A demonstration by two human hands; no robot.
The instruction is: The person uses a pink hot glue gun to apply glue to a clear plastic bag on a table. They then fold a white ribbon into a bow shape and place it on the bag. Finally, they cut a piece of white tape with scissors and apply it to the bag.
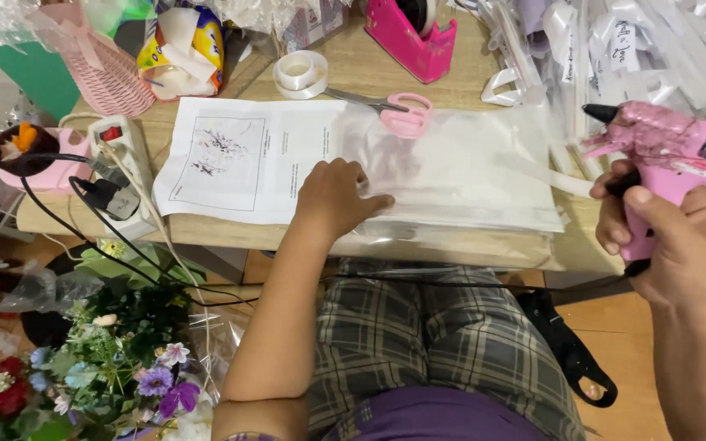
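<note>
Cellophane sheets (pixel 459 175) lie stacked on the wooden table (pixel 353 69), thin, slippery and likely to crease, so best pinned flat near an edge. Left hand (pixel 332 196) presses them, fingers curled. Right hand (pixel 676 237) grips a pink glue gun (pixel 668 147).

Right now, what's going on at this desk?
A seated person presses their left hand flat on a stack of clear plastic sleeves lying over a printed paper sheet on the wooden desk. Their right hand holds a pink glue gun up beside the stack, nozzle pointing left, not touching anything. Pink-handled scissors and a roll of clear tape lie just behind the sheet. Artificial flowers sit on the floor at left.
</note>
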